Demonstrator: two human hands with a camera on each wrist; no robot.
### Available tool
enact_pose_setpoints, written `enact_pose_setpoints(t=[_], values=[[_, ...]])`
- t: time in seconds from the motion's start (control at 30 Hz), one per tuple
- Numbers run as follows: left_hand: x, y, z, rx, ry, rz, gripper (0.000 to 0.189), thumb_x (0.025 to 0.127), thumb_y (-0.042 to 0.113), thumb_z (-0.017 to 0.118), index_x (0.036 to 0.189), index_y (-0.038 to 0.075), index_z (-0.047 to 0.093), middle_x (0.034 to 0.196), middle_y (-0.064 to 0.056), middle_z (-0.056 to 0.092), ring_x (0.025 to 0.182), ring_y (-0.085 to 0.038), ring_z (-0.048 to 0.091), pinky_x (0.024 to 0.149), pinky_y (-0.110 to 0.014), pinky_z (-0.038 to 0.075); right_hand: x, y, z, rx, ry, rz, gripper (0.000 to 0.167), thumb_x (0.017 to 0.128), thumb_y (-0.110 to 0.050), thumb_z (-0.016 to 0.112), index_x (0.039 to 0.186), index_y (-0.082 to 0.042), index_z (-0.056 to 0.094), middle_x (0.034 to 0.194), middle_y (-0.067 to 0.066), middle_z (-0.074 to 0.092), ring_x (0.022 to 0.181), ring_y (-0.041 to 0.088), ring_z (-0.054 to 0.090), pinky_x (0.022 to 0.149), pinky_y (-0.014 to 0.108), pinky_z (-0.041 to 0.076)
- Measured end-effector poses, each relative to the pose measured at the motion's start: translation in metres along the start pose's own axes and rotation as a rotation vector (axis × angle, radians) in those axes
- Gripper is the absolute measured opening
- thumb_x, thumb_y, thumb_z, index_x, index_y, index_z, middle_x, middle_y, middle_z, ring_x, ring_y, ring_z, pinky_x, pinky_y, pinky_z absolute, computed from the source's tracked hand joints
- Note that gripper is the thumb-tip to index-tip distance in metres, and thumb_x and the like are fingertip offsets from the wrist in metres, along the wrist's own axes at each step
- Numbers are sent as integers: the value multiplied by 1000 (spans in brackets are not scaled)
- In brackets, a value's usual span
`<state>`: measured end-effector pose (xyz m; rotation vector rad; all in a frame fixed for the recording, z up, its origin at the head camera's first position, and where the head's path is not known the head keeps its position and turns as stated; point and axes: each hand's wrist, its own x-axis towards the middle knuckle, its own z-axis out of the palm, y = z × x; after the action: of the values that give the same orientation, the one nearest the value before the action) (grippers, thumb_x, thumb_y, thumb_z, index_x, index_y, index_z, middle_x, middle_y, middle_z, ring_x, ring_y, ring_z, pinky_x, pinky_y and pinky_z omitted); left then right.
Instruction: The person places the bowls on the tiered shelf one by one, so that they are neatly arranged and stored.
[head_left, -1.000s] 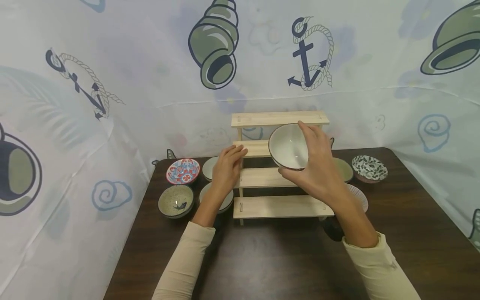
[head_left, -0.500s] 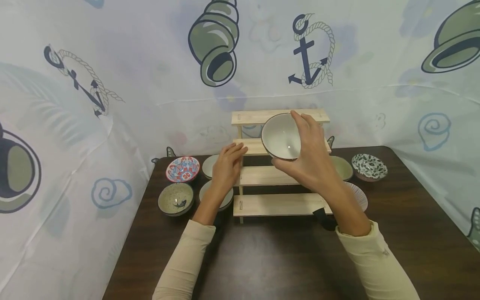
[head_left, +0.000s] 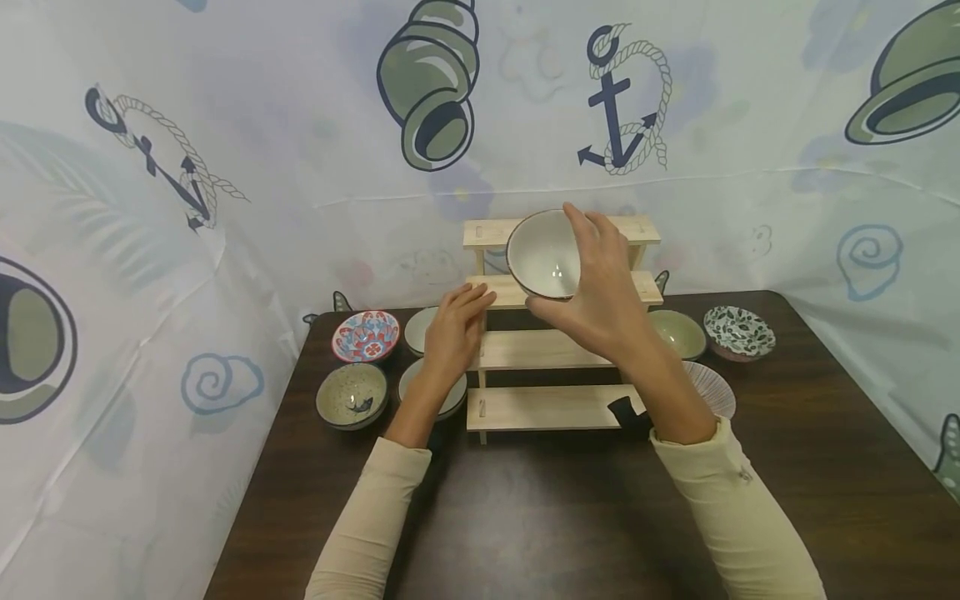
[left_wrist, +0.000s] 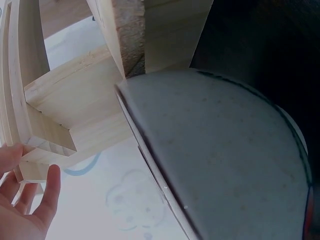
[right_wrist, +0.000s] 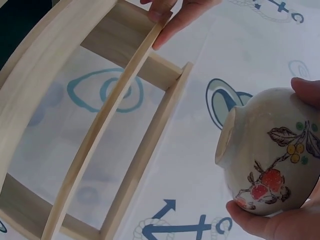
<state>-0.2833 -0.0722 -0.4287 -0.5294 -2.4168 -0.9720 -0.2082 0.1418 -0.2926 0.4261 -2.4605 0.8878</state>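
My right hand (head_left: 603, 292) holds a white bowl (head_left: 543, 254) by its rim and outside, thumb below and fingers above. The bowl is tilted, its pale inside facing me, in front of the upper boards of a wooden tiered stand (head_left: 555, 408). In the right wrist view the bowl (right_wrist: 275, 150) shows painted red fruit and dark leaves on its outside. My left hand (head_left: 453, 329) grips the left end of the stand's second board from the top. In the left wrist view, thumb and fingers of that hand (left_wrist: 25, 215) lie around the board's end.
Left of the stand are a red-and-blue bowl (head_left: 366, 336), a speckled bowl (head_left: 348, 396) and two pale bowls (head_left: 453, 398), partly behind my left arm. On the right stand a green bowl (head_left: 678, 333), a leaf-patterned bowl (head_left: 738, 331) and a striped dish (head_left: 712, 390). A patterned cloth hangs behind.
My right hand has carried the white bowl up and to the left, from before the middle boards to near the top board. The left hand has stayed on the stand.
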Motion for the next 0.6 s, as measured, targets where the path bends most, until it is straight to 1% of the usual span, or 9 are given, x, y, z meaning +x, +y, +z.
enact_pose_setpoints(t=[0.23,0.4,0.6], values=[[0,-1,0,3,-19,-14,30,106,16,58,132,19,72,146,1,64,145,-20,49,113,-47,49,11,-1,3,-4,7,-25,105,72,-29,86,161,-15,32,159,22,35,141,40,35,106,64,46],[0,0,0,2,-27,-19,30,106,16,57,132,19,72,147,1,63,146,-20,49,112,-48,49,21,-2,5,-3,1,-28,103,74,-31,83,162,-15,31,160,21,34,142,38,34,107,64,45],[0,-1,0,-5,-19,-14,30,106,14,58,132,18,72,147,0,63,145,-21,49,110,-49,50,31,-2,10,0,-6,-36,103,74,-32,82,161,-12,31,158,23,35,142,38,34,106,60,46]])
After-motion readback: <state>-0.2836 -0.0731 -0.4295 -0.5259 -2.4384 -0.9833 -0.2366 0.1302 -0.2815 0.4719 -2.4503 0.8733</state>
